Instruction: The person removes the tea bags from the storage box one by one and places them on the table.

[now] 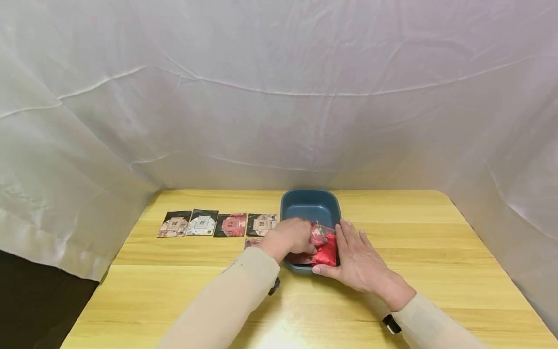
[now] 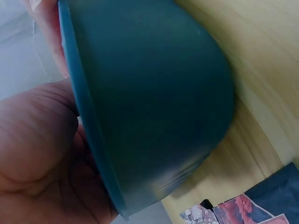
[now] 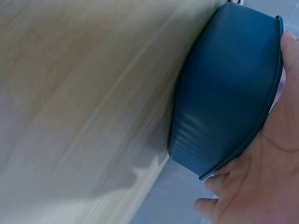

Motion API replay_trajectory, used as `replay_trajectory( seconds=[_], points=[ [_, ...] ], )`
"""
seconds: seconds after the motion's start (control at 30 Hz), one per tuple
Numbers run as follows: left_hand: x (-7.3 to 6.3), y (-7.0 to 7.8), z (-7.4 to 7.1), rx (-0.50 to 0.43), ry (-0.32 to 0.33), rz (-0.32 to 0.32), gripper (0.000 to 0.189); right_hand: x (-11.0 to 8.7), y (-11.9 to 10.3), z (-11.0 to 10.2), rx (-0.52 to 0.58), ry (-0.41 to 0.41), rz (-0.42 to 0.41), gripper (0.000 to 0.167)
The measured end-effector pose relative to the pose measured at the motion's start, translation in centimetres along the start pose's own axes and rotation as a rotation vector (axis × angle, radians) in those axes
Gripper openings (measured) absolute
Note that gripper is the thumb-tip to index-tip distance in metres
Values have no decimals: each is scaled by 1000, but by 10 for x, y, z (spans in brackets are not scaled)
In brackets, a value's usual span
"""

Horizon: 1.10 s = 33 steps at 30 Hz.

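A dark blue-green plastic bin [image 1: 310,195] stands on the table, with red and floral packets in its near half. My left hand [image 1: 289,237] reaches over the bin's left side, fingers curled inside, and seems to pinch a small floral packet [image 1: 318,234]; its fingertips are partly hidden. A shiny red packet [image 1: 328,252] lies beside it. My right hand [image 1: 359,259] rests against the bin's right rim with fingers fairly straight. In the left wrist view, the bin's outer wall [image 2: 154,93] hides the left fingers. The right wrist view shows the right palm [image 3: 261,182] along the rim.
On the wooden table [image 1: 174,291], a row of flat printed packets [image 1: 202,222] lies left of the bin. One more packet [image 1: 251,243] below the row is partly covered by the left arm. Pale curtains [image 1: 279,121] hang behind and at both sides.
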<state>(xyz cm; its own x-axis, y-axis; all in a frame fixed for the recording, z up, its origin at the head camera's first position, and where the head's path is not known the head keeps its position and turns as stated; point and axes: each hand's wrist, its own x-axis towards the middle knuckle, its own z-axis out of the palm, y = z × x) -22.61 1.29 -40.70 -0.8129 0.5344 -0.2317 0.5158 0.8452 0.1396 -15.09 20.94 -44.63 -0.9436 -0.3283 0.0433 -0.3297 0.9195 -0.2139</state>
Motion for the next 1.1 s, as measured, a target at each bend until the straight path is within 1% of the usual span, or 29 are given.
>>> replay_trajectory(
  seconds=[0.13,0.2,0.23,0.3,0.4,0.5,0.63,0.73,0.87,1.0,1.1],
  points=[
    [2,0,0,-16,-14,-15,32,0,-1,-1,-4,-3,0,133],
    [3,0,0,-22,-19,-26,34,0,0,0,-4,-2,-1,133],
    [3,0,0,-21,-20,-31,38,0,0,0,-3,-3,-1,133],
    [3,0,0,-21,-13,-35,52,0,0,0,-3,-1,-2,132],
    [1,2,-1,-18,8,-26,70,0,0,1,-2,-4,-1,132],
    [-1,4,-2,-19,37,-21,81,0,0,1,-1,-4,-2,132],
    [-1,6,-2,-16,70,-18,83,1,0,0,0,-3,-3,131],
    [-1,7,-2,-31,87,-19,85,1,0,0,-1,-2,-3,131],
    [-3,10,-3,-37,98,-31,87,2,0,0,1,3,-6,131],
    [-5,12,-5,4,105,-33,89,1,0,0,1,1,-5,131],
    [-6,14,-6,40,125,-29,91,1,0,0,4,-1,-5,131]
  ],
)
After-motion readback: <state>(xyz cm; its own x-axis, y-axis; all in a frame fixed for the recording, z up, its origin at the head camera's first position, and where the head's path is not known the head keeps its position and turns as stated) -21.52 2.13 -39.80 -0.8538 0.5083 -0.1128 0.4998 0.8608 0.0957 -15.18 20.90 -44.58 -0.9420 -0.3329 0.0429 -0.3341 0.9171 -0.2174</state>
